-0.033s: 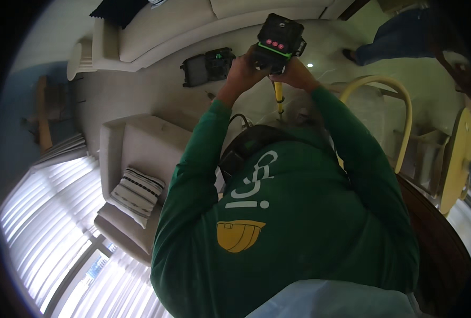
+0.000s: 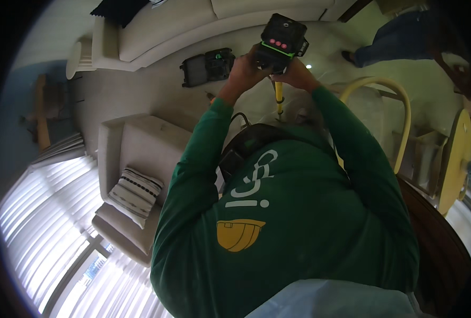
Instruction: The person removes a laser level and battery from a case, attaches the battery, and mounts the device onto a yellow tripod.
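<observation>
A black laser level (image 2: 282, 36) with a green stripe and pink round buttons is held out in front of me, atop a yellow pole (image 2: 279, 94). My left hand (image 2: 247, 71) is closed round its left side, fingers partly hidden behind the body. At its lower right, my right hand (image 2: 297, 76) is closed against the base near the top of the pole, with most fingertips out of sight. An open black carrying case (image 2: 195, 71) lies on the floor beyond my left forearm. Beside my left sleeve shows part of a tool with an orange end (image 2: 211, 97).
A beige sofa (image 2: 164, 32) runs along the far side. To the left stands an armchair (image 2: 134, 135) with a striped cushion (image 2: 135, 195). On the right are a curved yellow chair (image 2: 405, 111) and a round-topped table (image 2: 454, 159). Another person's leg (image 2: 394, 40) shows at far right.
The laser level has shifted very slightly to the right, both hands still on it. A little more of the orange-ended tool shows beside my left sleeve.
</observation>
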A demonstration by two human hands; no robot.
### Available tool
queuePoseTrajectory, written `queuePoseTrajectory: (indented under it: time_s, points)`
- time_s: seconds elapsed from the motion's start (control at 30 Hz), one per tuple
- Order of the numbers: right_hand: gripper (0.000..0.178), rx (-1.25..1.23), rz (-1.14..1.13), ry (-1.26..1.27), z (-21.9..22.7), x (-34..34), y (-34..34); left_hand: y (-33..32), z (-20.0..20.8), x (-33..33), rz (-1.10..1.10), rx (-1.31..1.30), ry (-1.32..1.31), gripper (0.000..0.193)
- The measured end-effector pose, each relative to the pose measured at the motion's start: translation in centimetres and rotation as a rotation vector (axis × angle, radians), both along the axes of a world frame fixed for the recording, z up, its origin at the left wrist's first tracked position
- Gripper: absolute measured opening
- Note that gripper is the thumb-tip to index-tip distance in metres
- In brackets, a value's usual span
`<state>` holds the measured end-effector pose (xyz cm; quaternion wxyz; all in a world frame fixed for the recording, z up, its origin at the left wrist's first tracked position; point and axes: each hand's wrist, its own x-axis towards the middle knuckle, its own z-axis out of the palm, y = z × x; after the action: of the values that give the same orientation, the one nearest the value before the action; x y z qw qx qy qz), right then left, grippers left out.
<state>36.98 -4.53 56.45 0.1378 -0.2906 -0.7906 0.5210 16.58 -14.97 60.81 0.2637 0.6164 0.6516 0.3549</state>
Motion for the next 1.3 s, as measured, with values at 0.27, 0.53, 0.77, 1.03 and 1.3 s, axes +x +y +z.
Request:
queuePoseTrajectory:
  time_s: [0.27, 0.53, 0.77, 1.03, 1.3]
  points:
    - [0.068, 0.07, 0.011, 0.094, 1.0, -0.4, -0.4, -0.5, -0.5, 0.2, -0.014, 0.115, -0.155, 0.097]
    - [0.078, 0.37, -0.029, -0.113, 2.6, 4.4, 0.5, -2.1, -3.3, 2.1, 0.048, 0.125, -0.143, 0.117]
    - [0.074, 0.074, -0.164, 0.105, 10.8, 6.6, -0.9, 0.4, -4.5, 4.0, 0.101, 0.082, -0.133, 0.105]
    - [0.076, 0.149, -0.192, 0.229, 12.9, 4.5, -0.6, 1.6, -4.9, 4.2, 0.113, 0.253, -0.121, 0.073]
    - [0.073, 0.24, -0.166, 0.294, 12.2, 4.4, -1.2, 1.8, -5.2, 3.2, 0.002, 0.08, -0.193, 0.065]
